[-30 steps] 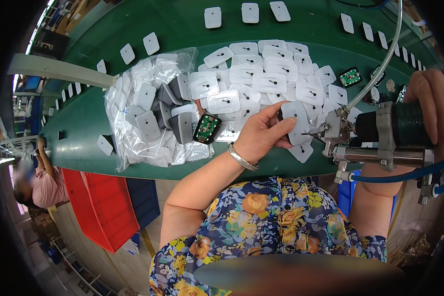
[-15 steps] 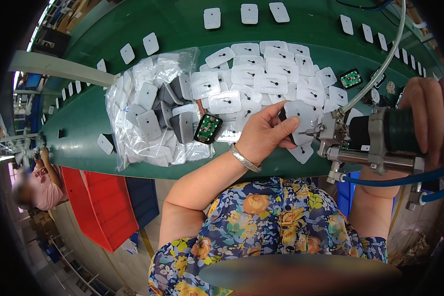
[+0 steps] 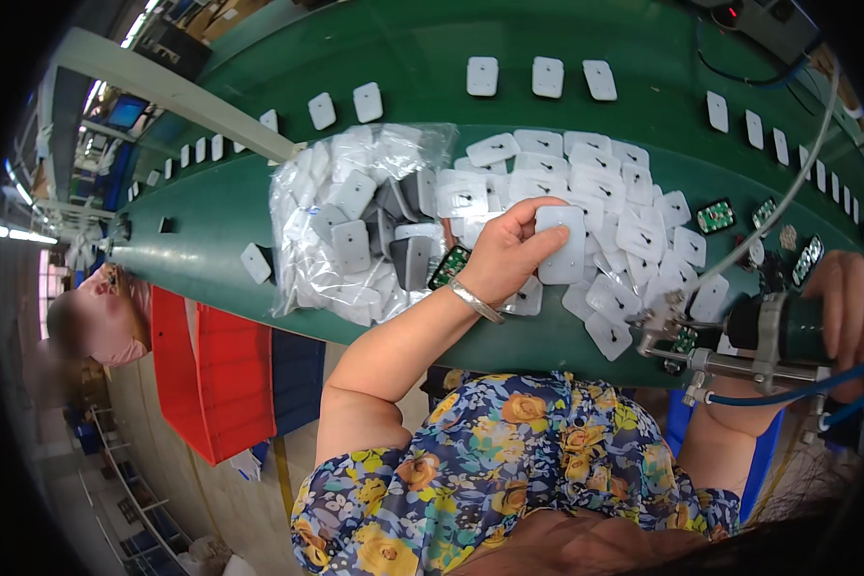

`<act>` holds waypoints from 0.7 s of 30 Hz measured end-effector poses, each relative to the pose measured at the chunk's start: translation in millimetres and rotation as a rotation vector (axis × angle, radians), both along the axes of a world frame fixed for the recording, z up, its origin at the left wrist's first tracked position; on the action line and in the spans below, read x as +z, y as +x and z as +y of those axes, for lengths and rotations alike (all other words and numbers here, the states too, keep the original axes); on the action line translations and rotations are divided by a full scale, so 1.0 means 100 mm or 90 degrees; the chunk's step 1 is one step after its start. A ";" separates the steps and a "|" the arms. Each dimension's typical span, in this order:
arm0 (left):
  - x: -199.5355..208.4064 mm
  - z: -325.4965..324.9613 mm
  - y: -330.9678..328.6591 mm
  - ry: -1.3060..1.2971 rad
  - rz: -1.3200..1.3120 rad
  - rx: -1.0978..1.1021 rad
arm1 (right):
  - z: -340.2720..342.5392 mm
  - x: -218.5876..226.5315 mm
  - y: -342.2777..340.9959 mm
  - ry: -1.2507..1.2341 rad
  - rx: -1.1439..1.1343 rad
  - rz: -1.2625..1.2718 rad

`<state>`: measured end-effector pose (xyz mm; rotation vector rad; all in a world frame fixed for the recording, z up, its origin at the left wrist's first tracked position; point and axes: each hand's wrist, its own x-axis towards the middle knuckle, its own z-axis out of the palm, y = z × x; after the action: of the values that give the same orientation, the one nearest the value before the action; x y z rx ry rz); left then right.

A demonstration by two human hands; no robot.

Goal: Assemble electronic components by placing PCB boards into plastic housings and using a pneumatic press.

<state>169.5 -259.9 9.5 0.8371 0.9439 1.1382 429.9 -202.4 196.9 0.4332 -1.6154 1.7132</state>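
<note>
My left hand (image 3: 497, 257) pinches a white rectangular plastic casing (image 3: 564, 252) with rounded corners and small holes, thumb on its face. At the right, the fingers of my right hand (image 3: 840, 305) are wrapped round a power screwdriver (image 3: 730, 365) with a metal front end, which lies apart from the casing. Its tip is blurred. Around and beyond my left hand spreads a pile of white plates (image 3: 640, 235) with keyhole slots. A green circuit board (image 3: 448, 265) is partly hidden behind my left wrist. Beside it stand grey-sided casings (image 3: 411, 261).
A clear plastic bag (image 3: 293, 278) of white parts lies at the left of the green bench. White casings (image 3: 547, 79) stand in a row along the far side. More circuit boards (image 3: 715, 216) lie at the right. Red (image 3: 230, 374) and blue bins stand below; another person (image 3: 110, 317) sits far left.
The casing in my left hand has come away from the screwdriver's tip, and the gap between them has grown. My right hand still holds the tool. The whole view has shifted.
</note>
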 end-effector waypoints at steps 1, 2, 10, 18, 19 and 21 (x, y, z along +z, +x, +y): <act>0.12 0.06 -0.08 0.007 0.009 0.004 | -0.08 0.03 0.04 0.007 0.004 0.009; 0.25 0.13 -0.24 0.004 0.168 0.027 | -0.13 0.03 0.08 -0.011 -0.071 -0.038; -0.09 1.78 -1.84 0.082 0.806 0.276 | -0.04 0.16 0.27 0.038 -0.330 -0.009; 0.30 1.86 -1.84 0.167 1.189 0.162 | -0.32 0.26 0.51 -0.130 -0.356 -0.145; 0.26 1.95 -1.77 0.164 1.191 0.162 | -0.27 0.33 0.37 -0.132 -0.354 -0.144; 0.14 2.24 -1.64 0.143 1.013 0.136 | -0.11 0.41 0.12 0.011 -0.373 -0.027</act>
<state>5.2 -36.0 23.8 1.9198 2.2286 0.5660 442.1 -213.2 238.0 -0.0729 -1.5850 1.2676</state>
